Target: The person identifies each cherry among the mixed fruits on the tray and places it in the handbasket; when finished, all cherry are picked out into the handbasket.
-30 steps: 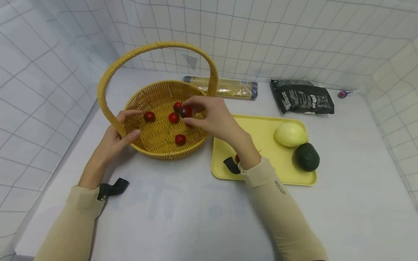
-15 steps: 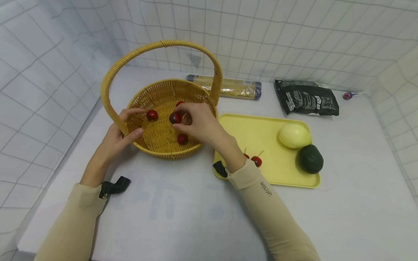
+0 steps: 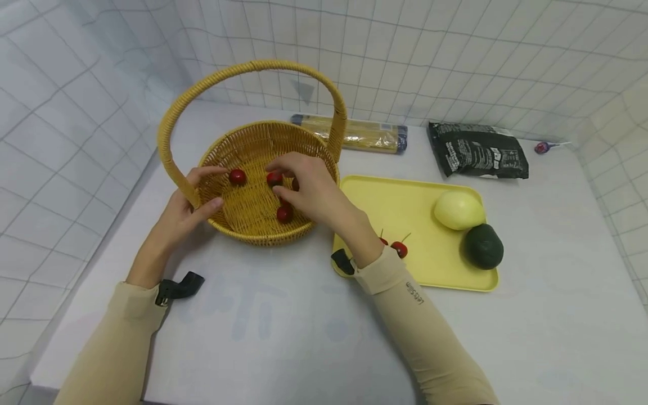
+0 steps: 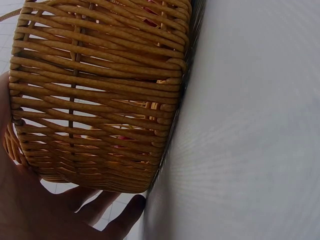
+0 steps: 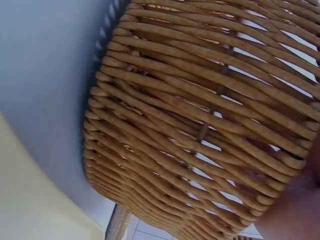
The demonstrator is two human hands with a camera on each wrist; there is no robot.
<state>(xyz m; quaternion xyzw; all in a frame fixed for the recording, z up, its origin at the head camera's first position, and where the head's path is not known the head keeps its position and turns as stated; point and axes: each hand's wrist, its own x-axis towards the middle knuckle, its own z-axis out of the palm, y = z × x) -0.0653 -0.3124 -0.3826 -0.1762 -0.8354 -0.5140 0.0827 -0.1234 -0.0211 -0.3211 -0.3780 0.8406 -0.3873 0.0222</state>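
Observation:
At the left side of the yellow wicker basket (image 3: 253, 239), my left hand (image 3: 184, 211) grips the rim beside the foot of the tall handle (image 3: 169, 124). Its thumb and index finger reach over the edge; in the left wrist view other fingers (image 4: 127, 215) lie along the outer wall. Over the basket's right part, my right hand (image 3: 316, 188) has thumb and index finger spread around a red cherry (image 3: 274, 179) on the woven floor. Another cherry (image 3: 237, 177) lies near the left index fingertip, and one more cherry (image 3: 284, 214) at the front. A dark one is partly hidden under the right hand.
Right of the basket, a yellow tray (image 3: 374, 188) bears a lemon (image 3: 458, 210), a dark green avocado (image 3: 483, 246) and stemmed cherries (image 3: 399, 249). Behind stand a pack of spaghetti (image 3: 374, 136), a black bag (image 3: 478, 151) and a lollipop (image 3: 543, 147) by the tiled-pattern backdrop.
My right hand has moved left and down into the basket with a dark cherry, then its fingers have parted and let it go. My left hand has stayed at the rim.

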